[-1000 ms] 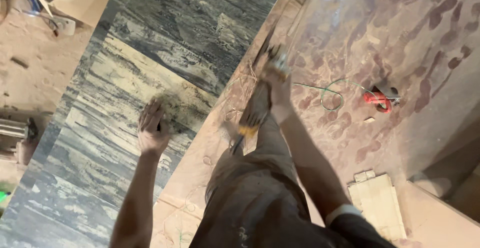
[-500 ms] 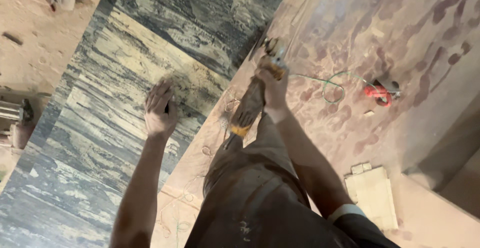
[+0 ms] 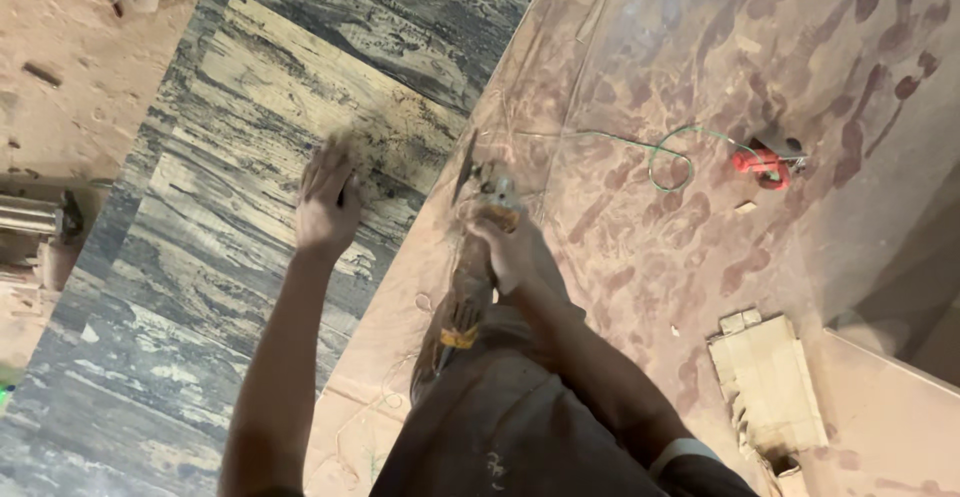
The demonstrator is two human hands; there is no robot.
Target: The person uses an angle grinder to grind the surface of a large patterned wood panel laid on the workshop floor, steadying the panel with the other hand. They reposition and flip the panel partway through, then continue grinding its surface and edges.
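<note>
A long dark grey and cream veined stone slab lies on the dusty floor. My left hand presses flat on it, fingers spread, near its right edge. My right hand grips a dusty angle grinder with a yellow band on its rear. The grinder's disc sits at the slab's right edge. My dark trousers fill the bottom of the view.
A green cord loops across the footprint-marked floor to a red tool at the right. A pale cut tile piece lies lower right. Metal equipment sits at the left edge, and more debris lies at the top left.
The view has shifted, and the grinder and my right hand sit lower along the slab's edge. My left hand stays pressed on the slab.
</note>
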